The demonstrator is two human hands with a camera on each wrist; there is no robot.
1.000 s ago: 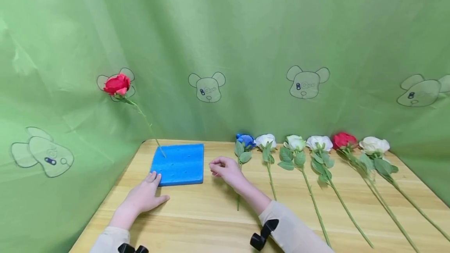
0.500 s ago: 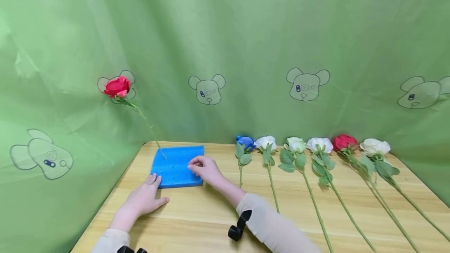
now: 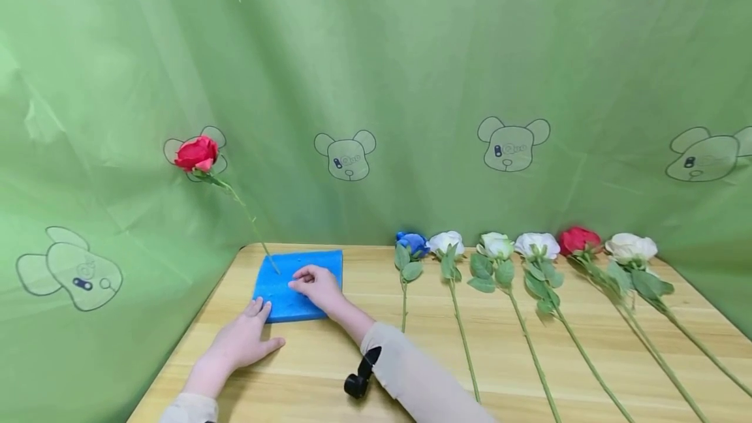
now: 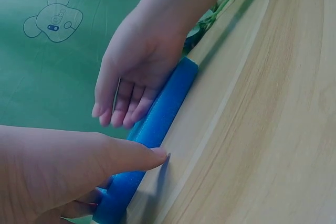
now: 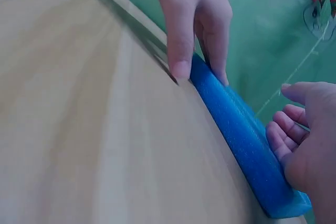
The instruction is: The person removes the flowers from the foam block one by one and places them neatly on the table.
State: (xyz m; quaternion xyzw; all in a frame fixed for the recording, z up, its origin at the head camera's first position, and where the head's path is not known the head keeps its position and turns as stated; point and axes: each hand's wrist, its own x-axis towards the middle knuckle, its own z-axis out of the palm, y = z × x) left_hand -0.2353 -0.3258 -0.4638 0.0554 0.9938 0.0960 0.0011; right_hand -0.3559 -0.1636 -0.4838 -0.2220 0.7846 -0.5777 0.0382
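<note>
A blue foam pad point(image 3: 286, 309) lies at the left of the wooden table, with small holes in its top. One red rose point(image 3: 197, 154) stands in its back left part, the stem leaning left. My left hand point(image 3: 237, 341) rests its fingertips on the pad's front left corner, thumb spread over the table. Over the middle of the pad hovers my right hand point(image 3: 320, 289), fingers loosely bent. In the left wrist view, nothing shows between the fingers of the right hand point(image 4: 142, 59). The right wrist view shows the left hand point(image 5: 194, 19) at the pad's far end.
Several roses lie in a row on the right, stems toward the front: a blue rose point(image 3: 412, 243), a white rose point(image 3: 446, 242), a greenish-white rose point(image 3: 496, 245), another red rose point(image 3: 579, 240) and a cream rose point(image 3: 630, 248) among them. A green curtain point(image 3: 411, 70) hangs behind the table point(image 3: 329, 371).
My right hand has moved left, from the table beside the blue rose to over the foam pad. My left hand has stayed at the pad's corner. The roses have not moved.
</note>
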